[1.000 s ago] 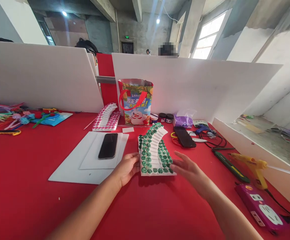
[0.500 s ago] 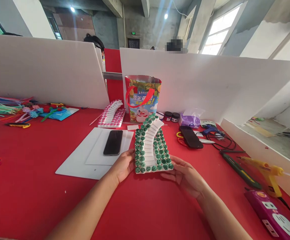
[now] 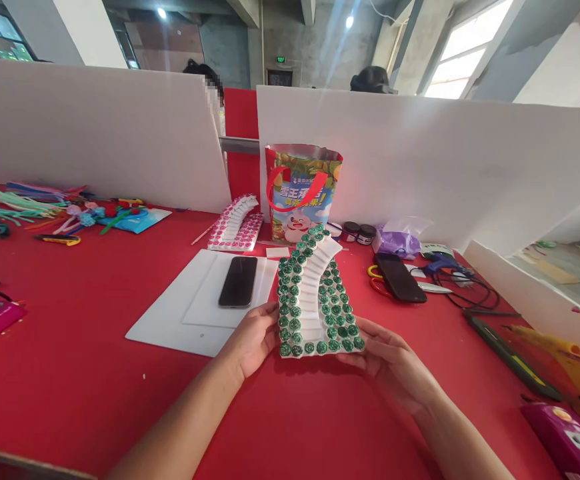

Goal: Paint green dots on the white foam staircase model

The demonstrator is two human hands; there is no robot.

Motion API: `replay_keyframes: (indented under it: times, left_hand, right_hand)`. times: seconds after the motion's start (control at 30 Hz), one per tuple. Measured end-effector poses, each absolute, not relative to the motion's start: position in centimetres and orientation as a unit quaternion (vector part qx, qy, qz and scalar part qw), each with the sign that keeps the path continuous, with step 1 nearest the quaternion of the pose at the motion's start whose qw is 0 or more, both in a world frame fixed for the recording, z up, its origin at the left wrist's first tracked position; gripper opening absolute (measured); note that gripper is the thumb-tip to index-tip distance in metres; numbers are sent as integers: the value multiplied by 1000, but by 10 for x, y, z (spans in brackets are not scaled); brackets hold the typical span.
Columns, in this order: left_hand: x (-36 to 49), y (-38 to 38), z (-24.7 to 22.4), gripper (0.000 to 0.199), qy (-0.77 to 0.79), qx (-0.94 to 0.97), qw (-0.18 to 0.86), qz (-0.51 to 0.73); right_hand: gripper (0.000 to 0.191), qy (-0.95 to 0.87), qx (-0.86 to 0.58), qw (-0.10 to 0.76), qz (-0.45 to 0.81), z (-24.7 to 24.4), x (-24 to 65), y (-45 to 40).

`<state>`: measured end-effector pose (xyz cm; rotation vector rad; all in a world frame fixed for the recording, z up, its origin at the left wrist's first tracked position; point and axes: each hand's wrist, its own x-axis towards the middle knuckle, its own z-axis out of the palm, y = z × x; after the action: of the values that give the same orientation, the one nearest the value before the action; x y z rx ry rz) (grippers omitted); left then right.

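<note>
A white board piece with green rosettes and a curved row of white steps (image 3: 311,300) is held above the red table (image 3: 290,427). My left hand (image 3: 257,337) grips its left edge, with the fingertips partly hidden behind it. At the lower right corner, my right hand (image 3: 395,363) holds it between thumb and fingers. Behind it stands a colourful bag with red handles (image 3: 303,200). A similar piece with pink rosettes (image 3: 235,223) lies left of the bag. A black phone (image 3: 238,282) rests on white boards (image 3: 170,330) beside my left hand.
At the right are a second phone (image 3: 400,278), scissors (image 3: 377,283), a cutter (image 3: 515,357), a yellow glue gun (image 3: 570,360) and a power strip (image 3: 567,437). Pipe cleaners (image 3: 25,203) lie far left. White panels (image 3: 420,160) stand behind; two people's heads show above.
The view has shifted, so most of the scene appears further right. The green-rosetted piece remains in both hands and looks slightly larger and lower.
</note>
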<state>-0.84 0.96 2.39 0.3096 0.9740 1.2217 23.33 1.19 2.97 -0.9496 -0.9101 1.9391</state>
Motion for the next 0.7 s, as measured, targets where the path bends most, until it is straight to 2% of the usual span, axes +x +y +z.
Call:
replay_keyframes:
  times: [0.13,0.5,0.7]
  left_hand:
    - [-17,-3,30,21,448,112,698,548]
    - [-47,-33,45,19,440,60,628,639]
    - [-51,-53,39,46,370,81,641,667]
  right_hand:
    - [35,-354,-384,362,772,33,225,9]
    - [40,-353,-365,321,800,53,177,20]
    - [37,-354,-357,322,803,42,149,31]
